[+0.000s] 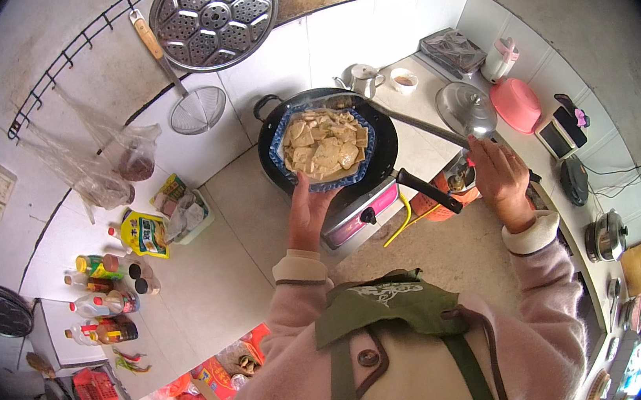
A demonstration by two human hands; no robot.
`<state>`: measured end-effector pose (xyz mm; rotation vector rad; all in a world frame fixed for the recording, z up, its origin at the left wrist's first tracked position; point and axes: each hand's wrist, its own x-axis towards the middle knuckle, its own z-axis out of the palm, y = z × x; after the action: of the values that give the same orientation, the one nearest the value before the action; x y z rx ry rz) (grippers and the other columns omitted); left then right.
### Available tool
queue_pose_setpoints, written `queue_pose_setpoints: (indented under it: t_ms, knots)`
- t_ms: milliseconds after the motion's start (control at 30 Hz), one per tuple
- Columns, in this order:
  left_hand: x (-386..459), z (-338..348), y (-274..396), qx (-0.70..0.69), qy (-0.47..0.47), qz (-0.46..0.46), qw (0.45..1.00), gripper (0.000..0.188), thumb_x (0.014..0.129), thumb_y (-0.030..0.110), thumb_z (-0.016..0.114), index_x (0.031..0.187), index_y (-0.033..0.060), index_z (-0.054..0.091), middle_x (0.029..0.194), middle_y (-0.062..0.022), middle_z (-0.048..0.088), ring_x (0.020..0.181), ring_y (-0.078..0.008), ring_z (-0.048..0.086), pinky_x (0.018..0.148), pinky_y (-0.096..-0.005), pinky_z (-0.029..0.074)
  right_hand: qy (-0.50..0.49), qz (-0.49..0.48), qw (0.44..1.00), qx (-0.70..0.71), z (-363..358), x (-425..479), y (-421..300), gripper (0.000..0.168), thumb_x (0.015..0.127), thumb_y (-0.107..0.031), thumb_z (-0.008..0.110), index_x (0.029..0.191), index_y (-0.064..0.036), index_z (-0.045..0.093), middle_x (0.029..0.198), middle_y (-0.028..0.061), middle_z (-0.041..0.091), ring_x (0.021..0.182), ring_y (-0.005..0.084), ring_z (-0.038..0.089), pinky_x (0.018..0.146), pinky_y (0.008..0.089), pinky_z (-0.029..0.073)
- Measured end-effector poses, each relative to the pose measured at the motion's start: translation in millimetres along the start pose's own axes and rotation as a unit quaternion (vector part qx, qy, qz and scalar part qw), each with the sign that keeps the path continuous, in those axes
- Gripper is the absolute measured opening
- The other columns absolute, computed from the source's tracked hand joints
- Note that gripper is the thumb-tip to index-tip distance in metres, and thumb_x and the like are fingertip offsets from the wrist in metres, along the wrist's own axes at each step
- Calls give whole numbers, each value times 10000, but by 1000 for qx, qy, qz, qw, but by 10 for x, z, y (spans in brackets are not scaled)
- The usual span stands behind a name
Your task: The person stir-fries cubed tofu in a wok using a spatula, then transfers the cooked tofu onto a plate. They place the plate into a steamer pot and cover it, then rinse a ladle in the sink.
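Note:
My left hand point(308, 212) holds a blue-and-white patterned plate point(276, 150) by its near edge, thumb on the rim. Pale, sauced slices of food point(323, 143) fill the plate, which is over a black wok point(389, 153) and hides most of its inside. The wok sits on a gas stove point(365, 214) with a pink front panel. Gripped in my right hand point(501, 182) is the long dark handle of a cooking spatula point(424, 124). It reaches across the wok to the plate's far side, where its blade is hard to make out.
A metal teapot point(365, 80), a small white bowl point(403, 80) and a metal lid point(466, 109) stand right of the wok. Several bottles point(98, 305) and a yellow seasoning bag point(145, 233) occupy the left counter. The wok's handle point(429, 190) points toward me. A skimmer point(197, 108) hangs behind.

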<state>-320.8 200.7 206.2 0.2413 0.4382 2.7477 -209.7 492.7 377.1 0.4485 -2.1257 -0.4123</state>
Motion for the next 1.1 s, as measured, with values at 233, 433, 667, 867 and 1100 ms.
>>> queue_pose_setpoints:
  t_ms: [233,433,667,867,1100]
  knots:
    - [-131,111,25,34,-3,15,999,601,968,336,451,1434,47,204,1445,-178,318,1321,-334,346,1077,-524,342,-6,83,993,86,164,-80,179,277,717,-111,725,986,-70,677,802,69,643,696,217,642,588,314,507]
    - [-395,-85,245,235,20,68,969,620,973,420,404,1433,49,217,1430,-180,351,1298,-307,392,1076,-462,361,-152,192,959,141,465,-33,335,189,779,-185,676,946,-94,683,763,127,651,653,318,640,580,404,511]
    - [-851,-283,707,177,130,124,968,700,898,397,579,1433,88,249,1424,-148,367,1305,-331,373,1057,-502,365,-323,37,926,194,1342,84,480,173,789,-203,653,922,-104,704,766,128,661,678,316,642,633,415,523]
    - [-1183,-282,907,137,164,174,961,762,849,381,651,1433,96,253,1453,-147,312,1318,-334,346,1036,-502,390,-600,92,742,285,1476,758,364,175,768,-135,654,823,25,700,607,111,631,455,173,605,399,302,471]
    - [-1340,-252,963,132,220,193,947,745,862,365,640,1428,74,253,1435,-150,341,1299,-330,374,1016,-507,407,-630,105,657,400,1891,715,-183,262,839,-243,637,757,1,686,528,36,590,424,126,568,389,261,445]
